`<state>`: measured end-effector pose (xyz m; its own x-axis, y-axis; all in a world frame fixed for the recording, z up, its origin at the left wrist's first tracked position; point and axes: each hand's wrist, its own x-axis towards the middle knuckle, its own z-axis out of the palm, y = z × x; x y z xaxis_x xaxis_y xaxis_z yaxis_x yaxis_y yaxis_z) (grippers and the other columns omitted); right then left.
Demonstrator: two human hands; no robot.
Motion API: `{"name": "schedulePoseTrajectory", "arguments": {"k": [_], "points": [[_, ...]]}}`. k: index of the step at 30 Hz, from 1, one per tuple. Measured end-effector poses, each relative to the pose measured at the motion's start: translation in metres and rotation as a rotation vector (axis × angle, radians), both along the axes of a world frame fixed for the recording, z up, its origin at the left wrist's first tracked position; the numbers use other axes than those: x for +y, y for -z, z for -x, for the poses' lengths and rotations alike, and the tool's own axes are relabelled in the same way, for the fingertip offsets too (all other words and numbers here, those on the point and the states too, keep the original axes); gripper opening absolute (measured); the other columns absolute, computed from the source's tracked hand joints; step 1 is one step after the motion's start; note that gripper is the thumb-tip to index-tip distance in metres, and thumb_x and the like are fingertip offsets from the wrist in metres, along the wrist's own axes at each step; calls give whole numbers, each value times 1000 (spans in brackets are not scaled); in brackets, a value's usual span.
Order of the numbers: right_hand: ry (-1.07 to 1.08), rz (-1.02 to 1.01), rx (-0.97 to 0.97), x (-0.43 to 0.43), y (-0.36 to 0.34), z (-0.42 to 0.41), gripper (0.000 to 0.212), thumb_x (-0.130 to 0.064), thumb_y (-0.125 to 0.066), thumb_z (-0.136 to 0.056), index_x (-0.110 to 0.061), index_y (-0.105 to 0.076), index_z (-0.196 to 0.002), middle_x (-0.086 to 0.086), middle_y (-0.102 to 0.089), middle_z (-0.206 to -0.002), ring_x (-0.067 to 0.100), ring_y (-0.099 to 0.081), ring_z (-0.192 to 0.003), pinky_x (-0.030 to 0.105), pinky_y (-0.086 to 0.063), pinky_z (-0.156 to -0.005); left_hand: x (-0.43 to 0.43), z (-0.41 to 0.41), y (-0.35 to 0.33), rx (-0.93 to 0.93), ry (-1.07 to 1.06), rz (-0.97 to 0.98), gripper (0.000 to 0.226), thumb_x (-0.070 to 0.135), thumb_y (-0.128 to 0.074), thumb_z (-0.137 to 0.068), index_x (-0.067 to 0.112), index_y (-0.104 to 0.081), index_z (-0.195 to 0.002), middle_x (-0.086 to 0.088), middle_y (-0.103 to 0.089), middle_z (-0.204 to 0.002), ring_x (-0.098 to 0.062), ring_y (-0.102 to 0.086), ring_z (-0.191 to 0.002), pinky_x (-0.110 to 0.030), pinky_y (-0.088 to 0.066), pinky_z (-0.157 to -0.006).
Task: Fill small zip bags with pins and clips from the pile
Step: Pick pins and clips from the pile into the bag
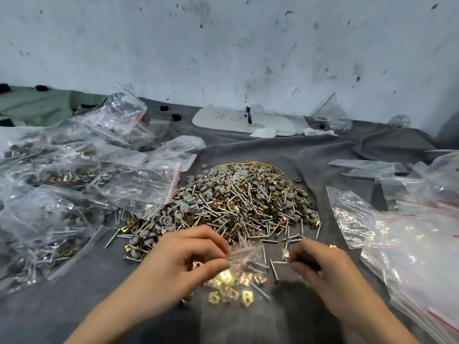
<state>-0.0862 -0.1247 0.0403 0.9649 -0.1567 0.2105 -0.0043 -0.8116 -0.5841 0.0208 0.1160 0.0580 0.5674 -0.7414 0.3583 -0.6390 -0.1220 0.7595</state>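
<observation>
Clear zip bag [246, 254], red-lined top, brassy square clips [224, 276]

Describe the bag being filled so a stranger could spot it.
Start at the big pile of pins and clips in the middle. Just in front, the left hand pinches a small zip bag. Unlike the other bags, it is held, brass square clips showing through.
</observation>
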Motion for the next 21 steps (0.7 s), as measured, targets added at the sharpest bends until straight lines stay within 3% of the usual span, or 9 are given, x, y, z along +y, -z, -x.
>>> {"name": "schedulePoseTrajectory", "arguments": {"k": [2,4,7,11,15,18,21], "points": [[19,-113,-194,3,-20,2,23,-3,-73,-79,-24,-63,-78,-11,-66,-77,9,-62,-73,23,-50,-66,-8,2,-1,-101,53,-13,20,33,-71,-85,14,-78,-82,13,-71,-96,-4,-68,-86,-18,-51,-76],[-73,-103,-303,13,-37,4,22,-6,-74,-79,-26,-63,-80,-13,-64,-80,9,-63,-75,19,-49,-66,-16,7,-1,-157,105,-23,14,25,-70,-87,13,-77,-87,11,-70,-97,-1,-67,-88,-15,-50,-78],[-211,45,-301,24,-56,5,12,-17,-68,-76,-26,-62,-80,-18,-60,-80,2,-58,-76,11,-43,-66,-25,9,-5,-208,162,6,9,19,-67,-91,15,-74,-94,9,-67,-102,-1,-64,-91,-12,-47,-80],[-215,253,-279,27,-61,5,7,-16,-69,-79,-22,-65,-80,-20,-58,-81,8,-54,-78,19,-41,-69,-26,8,-10,-191,173,11,7,15,-65,-91,14,-71,-93,7,-65,-108,-5,-64,-98,-15,-46,-84],[-165,198,-271,26,-55,5,15,-8,-75,-78,-21,-67,-81,-19,-59,-82,6,-55,-78,20,-42,-70,-22,11,-8,-137,167,31,12,20,-61,-91,13,-71,-90,8,-64,-109,-8,-64,-101,-19,-48,-85],[-207,112,-238,27,-52,4,8,-18,-70,-83,-26,-69,-84,-21,-62,-84,5,-57,-83,20,-44,-72,-20,11,-6,-84,152,35,13,23,-60,-90,15,-70,-89,10,-64,-111,-9,-63,-104,-22,-50,-86],[-158,-144,-255,22,-49,0,10,-19,-68,-85,-26,-70,-90,-16,-68,-87,7,-63,-82,13,-45,-69,-18,8,-5,-57,99,30,15,29,-57,-90,19,-69,-88,12,-65,-110,-8,-63,-104,-14,-45,-83]]}}
